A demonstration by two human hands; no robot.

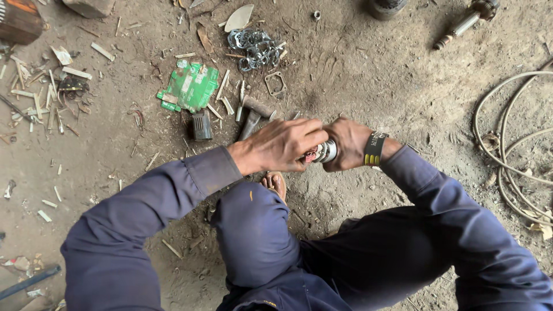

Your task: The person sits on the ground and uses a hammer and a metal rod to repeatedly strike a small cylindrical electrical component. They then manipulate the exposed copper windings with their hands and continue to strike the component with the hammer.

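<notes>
I squat on a dirt floor in blue overalls, both hands meeting in front of my knee. My right hand (344, 144), with a black band on its wrist, grips a small shiny metal cylinder-shaped part (326, 151). My left hand (282, 145) closes its fingers on the same part from the left, where something reddish shows at its end. Most of the part is hidden by my fingers.
A hammer (252, 114) lies just beyond my hands, next to a small dark block (201, 125) and a green torn packet (190, 86). A pile of metal rings (253, 47) lies farther off. Pale hoses (510, 155) coil at right. Wood chips litter the left.
</notes>
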